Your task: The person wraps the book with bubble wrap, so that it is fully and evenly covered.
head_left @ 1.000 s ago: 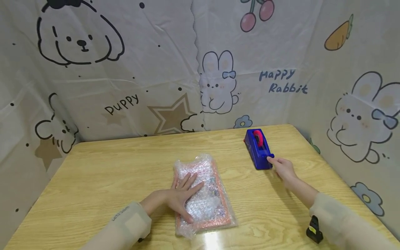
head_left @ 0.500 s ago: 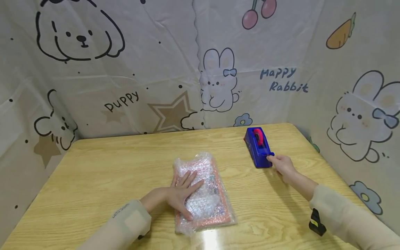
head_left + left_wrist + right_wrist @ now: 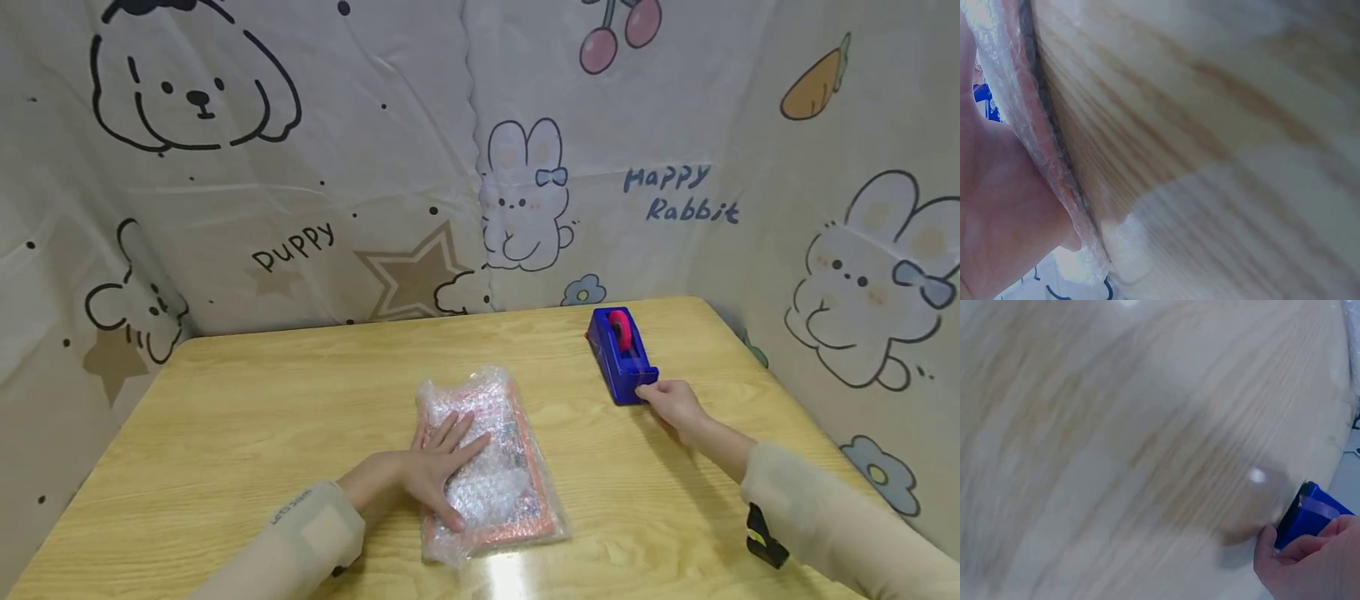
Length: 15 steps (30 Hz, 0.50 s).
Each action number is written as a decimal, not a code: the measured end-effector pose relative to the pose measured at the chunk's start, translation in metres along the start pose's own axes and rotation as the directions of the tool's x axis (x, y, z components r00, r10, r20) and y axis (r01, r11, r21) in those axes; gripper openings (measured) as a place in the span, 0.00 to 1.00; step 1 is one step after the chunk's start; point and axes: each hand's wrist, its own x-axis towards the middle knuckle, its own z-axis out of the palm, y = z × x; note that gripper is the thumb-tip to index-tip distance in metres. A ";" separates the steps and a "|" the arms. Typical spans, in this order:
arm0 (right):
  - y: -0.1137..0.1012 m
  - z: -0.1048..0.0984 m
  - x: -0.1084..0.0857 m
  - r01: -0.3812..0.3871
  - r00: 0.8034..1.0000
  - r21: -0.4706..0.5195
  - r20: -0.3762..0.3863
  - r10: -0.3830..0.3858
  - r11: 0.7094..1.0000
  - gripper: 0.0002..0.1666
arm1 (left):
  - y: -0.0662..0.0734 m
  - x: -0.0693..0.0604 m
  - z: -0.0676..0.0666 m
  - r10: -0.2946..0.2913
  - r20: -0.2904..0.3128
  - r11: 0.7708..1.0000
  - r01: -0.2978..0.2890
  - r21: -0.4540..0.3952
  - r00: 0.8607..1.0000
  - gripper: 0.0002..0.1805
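Note:
A flat, orange-bordered item in bubble wrap [image 3: 495,492] lies on the table. My left hand [image 3: 442,475] rests on it with fingers spread and straight; in the left wrist view the palm [image 3: 1010,206] lies against the wrap. Farther back on the right stands a blue tape dispenser [image 3: 617,358] with a red-cored roll [image 3: 621,331]. At its front end my right hand [image 3: 675,404] pinches between thumb and fingers. In the right wrist view a clear strip of tape [image 3: 1320,507] crosses the dispenser toward that hand [image 3: 1310,559]; the strip's end is hidden by the fingers.
The wood-grain table [image 3: 285,400] ends at a printed curtain [image 3: 405,208] behind and on the right. A black strap piece [image 3: 763,537] hangs under the right sleeve.
My right hand has shifted slightly down and left from the dispenser's front edge toward its lower front. The left hand and the bubble-wrapped item have stayed put.

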 end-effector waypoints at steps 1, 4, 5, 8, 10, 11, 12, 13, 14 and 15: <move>0.002 0.000 0.000 -0.001 1.000 -0.005 0.006 0.001 1.000 0.16 | 0.000 0.000 0.000 -0.001 0.003 1.000 0.001 -0.001 1.000 0.63; 0.006 -0.002 -0.001 0.008 0.999 0.014 0.050 -0.009 1.000 0.15 | 0.001 -0.002 0.000 -0.003 0.006 1.000 0.003 -0.003 1.000 0.63; 0.007 -0.004 -0.002 0.015 0.997 0.025 0.071 -0.017 1.000 0.15 | 0.001 -0.002 0.000 -0.001 0.001 1.000 0.001 0.000 1.000 0.63; 0.011 -0.008 -0.006 0.040 0.993 0.062 0.105 -0.046 0.997 0.15 | 0.002 -0.003 -0.001 0.003 -0.007 1.000 -0.002 0.003 1.000 0.63; 0.013 -0.009 -0.008 0.046 0.993 0.081 0.108 -0.054 0.996 0.19 | 0.002 -0.003 -0.001 0.005 -0.013 1.000 -0.005 0.007 1.000 0.63; 0.014 -0.010 -0.010 0.043 0.993 0.092 0.102 -0.052 0.995 0.22 | 0.002 -0.003 0.000 0.006 -0.013 1.000 -0.005 0.008 1.000 0.63; 0.014 -0.009 -0.011 0.041 0.995 0.100 0.090 -0.051 0.994 0.26 | 0.002 -0.002 0.000 0.006 -0.013 1.000 -0.006 0.009 1.000 0.63; 0.014 -0.009 -0.012 0.036 0.996 0.109 0.077 -0.045 0.993 0.30 | 0.002 -0.002 0.000 0.006 -0.014 1.000 -0.006 0.009 1.000 0.63; 0.015 -0.009 -0.013 0.032 0.998 0.110 0.056 -0.039 0.993 0.32 | 0.002 -0.002 0.000 0.008 -0.016 1.000 -0.008 0.006 1.000 0.63; 0.015 -0.009 -0.014 0.028 0.999 0.111 0.026 -0.031 0.993 0.34 | 0.002 -0.001 0.000 0.011 -0.015 1.000 -0.011 0.002 1.000 0.63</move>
